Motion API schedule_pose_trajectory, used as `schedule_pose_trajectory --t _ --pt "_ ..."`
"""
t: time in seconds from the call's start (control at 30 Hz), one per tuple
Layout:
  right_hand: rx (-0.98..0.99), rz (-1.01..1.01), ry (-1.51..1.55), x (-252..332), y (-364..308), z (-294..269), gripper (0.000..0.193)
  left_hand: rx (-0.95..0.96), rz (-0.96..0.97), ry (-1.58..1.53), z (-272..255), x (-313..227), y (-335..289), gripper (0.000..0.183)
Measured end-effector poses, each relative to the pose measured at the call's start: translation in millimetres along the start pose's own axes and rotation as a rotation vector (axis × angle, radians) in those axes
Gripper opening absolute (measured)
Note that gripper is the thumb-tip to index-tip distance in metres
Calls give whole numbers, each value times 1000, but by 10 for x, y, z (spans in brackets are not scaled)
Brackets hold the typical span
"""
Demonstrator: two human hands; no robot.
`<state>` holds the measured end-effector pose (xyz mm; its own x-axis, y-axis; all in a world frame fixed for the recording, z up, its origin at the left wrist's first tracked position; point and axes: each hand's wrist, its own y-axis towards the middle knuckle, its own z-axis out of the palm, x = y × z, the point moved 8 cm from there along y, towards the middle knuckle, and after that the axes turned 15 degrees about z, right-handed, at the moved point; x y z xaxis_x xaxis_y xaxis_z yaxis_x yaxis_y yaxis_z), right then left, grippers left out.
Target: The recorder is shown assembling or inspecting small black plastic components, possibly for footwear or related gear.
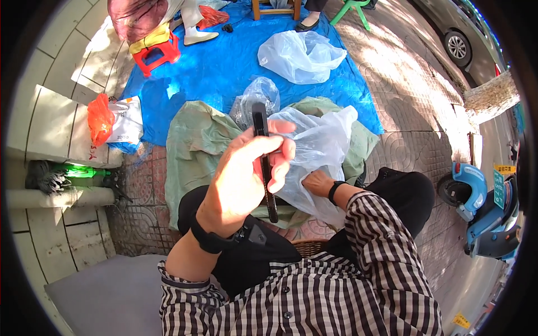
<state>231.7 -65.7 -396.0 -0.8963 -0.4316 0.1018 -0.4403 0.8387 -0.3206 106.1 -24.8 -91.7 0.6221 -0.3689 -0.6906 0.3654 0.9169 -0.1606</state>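
Note:
My left hand (255, 162) is raised in the middle, closed round a long, thin black strip (260, 120) that stands nearly upright, its ends showing above and below the fingers. Lower and to the right, my right hand (318, 183) reaches down at a clear plastic bag (319, 143) between my knees; its fingers are hidden, so its grip does not show. A smaller clear bag (260, 92) with dark contents I cannot make out lies just beyond. Both rest on or by a pale green woven sack (196, 134) spread before me.
A blue tarp (224, 67) covers the ground ahead, with another clear bag (302, 56) on it. A red stool (157, 55) stands far left near another person's legs (193, 22). Orange bag (100, 120) at left; blue scooter (476, 196) and tree trunk (493, 98) at right.

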Motion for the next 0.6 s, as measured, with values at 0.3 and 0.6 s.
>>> schedule_pose_trajectory --t 0.3,0.6 --pt "207 36 -238 -174 -12 392 12 -63 148 45 -113 -4 345 24" --pt "38 -240 -94 400 -494 -2361 11 -102 132 466 -556 221 355 15"
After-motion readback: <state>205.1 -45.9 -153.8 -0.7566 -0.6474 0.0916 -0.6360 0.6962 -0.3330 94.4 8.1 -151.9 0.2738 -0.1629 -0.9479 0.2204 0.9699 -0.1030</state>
